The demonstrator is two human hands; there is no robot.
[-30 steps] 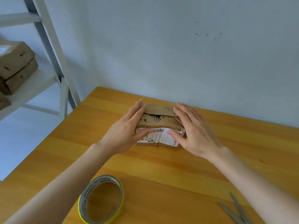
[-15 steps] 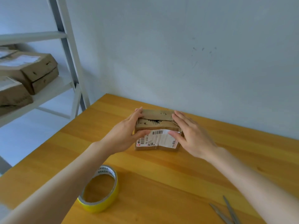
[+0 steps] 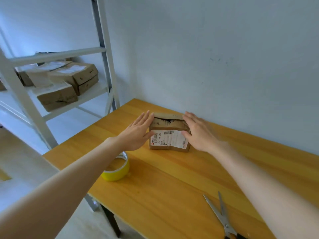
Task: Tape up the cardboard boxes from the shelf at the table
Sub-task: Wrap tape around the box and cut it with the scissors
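cardboard box [image 3: 168,135] sits unsealed at 12 o'clock on the tabletop [image 3: 172,190]. left hand [image 3: 136,135] and right hand [image 3: 198,136] have flattened against its sides, fingers straight, gripping nothing. box judged placed; tape roll [image 3: 119,174], at its 8 o'clock, is needed next.

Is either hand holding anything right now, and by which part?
Nothing is gripped: left hand and right hand rest straight-fingered against the left and right ends of the box, which sits on the table.
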